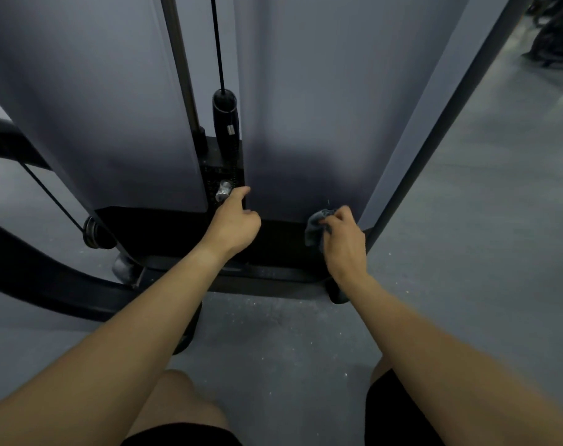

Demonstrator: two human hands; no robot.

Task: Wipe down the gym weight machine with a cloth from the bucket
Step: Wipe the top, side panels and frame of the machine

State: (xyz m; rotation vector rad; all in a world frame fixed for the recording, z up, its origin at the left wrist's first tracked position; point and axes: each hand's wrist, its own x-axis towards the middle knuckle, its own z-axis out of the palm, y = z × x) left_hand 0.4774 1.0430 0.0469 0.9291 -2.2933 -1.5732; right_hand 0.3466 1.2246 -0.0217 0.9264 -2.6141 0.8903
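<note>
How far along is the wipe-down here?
Done: the cloth is already out, bunched in the right hand. In hand: wiping the grey panel's bottom edge; the left hand rests by the metal pin. Left: cannot tell which surfaces are wiped; no bucket in view.

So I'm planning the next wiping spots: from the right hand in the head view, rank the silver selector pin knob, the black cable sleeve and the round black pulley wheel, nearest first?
From the right hand:
1. Silver selector pin knob, to its left, by the left hand's fingertip.
2. Black cable sleeve, up and left, in the centre slot.
3. Round black pulley wheel, far left, low on the frame.
</note>
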